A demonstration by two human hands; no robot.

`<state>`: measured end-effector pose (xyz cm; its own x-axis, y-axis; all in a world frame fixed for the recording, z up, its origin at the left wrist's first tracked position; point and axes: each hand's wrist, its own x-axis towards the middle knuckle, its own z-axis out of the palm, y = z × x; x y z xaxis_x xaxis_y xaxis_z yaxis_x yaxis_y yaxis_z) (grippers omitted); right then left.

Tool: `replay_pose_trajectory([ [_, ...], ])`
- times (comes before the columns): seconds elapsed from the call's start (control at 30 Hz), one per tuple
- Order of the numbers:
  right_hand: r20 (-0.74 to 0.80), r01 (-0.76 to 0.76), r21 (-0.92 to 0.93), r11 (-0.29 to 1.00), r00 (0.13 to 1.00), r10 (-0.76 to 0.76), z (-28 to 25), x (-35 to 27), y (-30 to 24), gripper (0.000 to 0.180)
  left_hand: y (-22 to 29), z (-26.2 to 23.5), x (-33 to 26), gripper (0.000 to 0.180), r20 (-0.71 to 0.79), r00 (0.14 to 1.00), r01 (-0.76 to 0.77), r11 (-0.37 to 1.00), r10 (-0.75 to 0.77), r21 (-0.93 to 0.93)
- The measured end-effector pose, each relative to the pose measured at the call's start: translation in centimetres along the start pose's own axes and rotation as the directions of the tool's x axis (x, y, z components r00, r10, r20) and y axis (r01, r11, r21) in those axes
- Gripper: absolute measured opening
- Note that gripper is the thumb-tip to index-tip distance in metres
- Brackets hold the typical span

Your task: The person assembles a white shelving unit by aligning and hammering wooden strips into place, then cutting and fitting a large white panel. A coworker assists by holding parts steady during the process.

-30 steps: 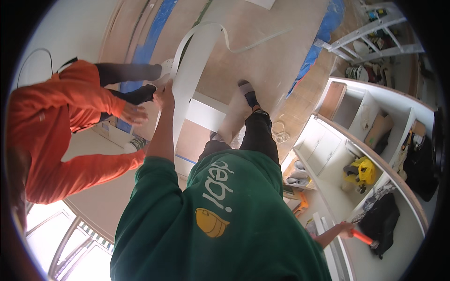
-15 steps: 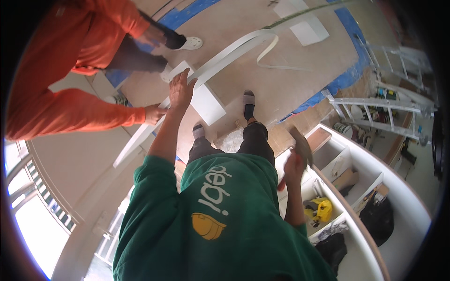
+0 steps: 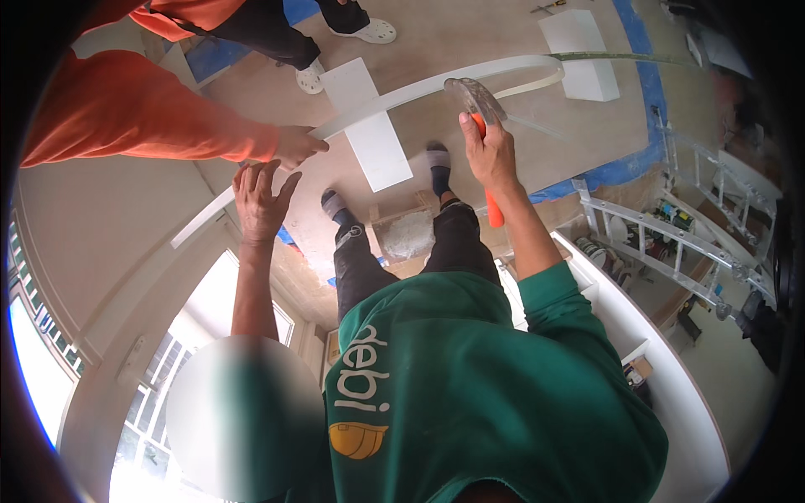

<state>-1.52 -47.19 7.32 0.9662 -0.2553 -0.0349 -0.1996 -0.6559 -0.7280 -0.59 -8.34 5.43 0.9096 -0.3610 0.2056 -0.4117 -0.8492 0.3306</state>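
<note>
The right hand (image 3: 488, 155), over by the white shelf unit (image 3: 671, 390) a second ago, now has the orange-handled hammer (image 3: 476, 99) out front, near the long white strip (image 3: 386, 102). The left hand (image 3: 262, 205), fingers now spread, has dropped back past the co-worker's hand (image 3: 298, 147).

- Floor (image 3: 453, 40) — brown, smudged, with a rough grey patch (image 3: 408, 236) near the slippers (image 3: 438, 158)
- Blue sheeting (image 3: 644, 88) along its right edge
- Near white block (image 3: 382, 158), lying flat
- Far white block (image 3: 592, 85) — well apart from the first
- White shoes (image 3: 376, 32), upper left
- Small tool (image 3: 549, 6), too small to tell
</note>
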Motion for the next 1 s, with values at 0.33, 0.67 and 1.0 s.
replay_pose_trajectory([
  [0.33, 0.049, -0.099, -0.201, 0.975, 0.993, 0.111, 3.1, 1.2, -0.4, 0.032, -7.4, 0.0, -4.4, 0.057, 0.084, 0.935, 0.31, 0.91, -0.344, 0.277],
  [0.67, 0.13, -0.09, -0.205, 0.975, 0.985, 0.118, 3.5, 0.4, -2.7, 0.032, -10.5, -0.9, -5.3, 0.036, 0.227, 0.925, 0.304, 0.952, -0.304, 0.04],
  [1.0, 0.211, 0.04, -0.258, 0.965, 0.977, 0.016, 6.7, -1.0, -3.0, 0.035, -11.8, -1.7, -5.8, 0.033, 0.245, 0.93, 0.283, 0.959, -0.274, -0.001],
])
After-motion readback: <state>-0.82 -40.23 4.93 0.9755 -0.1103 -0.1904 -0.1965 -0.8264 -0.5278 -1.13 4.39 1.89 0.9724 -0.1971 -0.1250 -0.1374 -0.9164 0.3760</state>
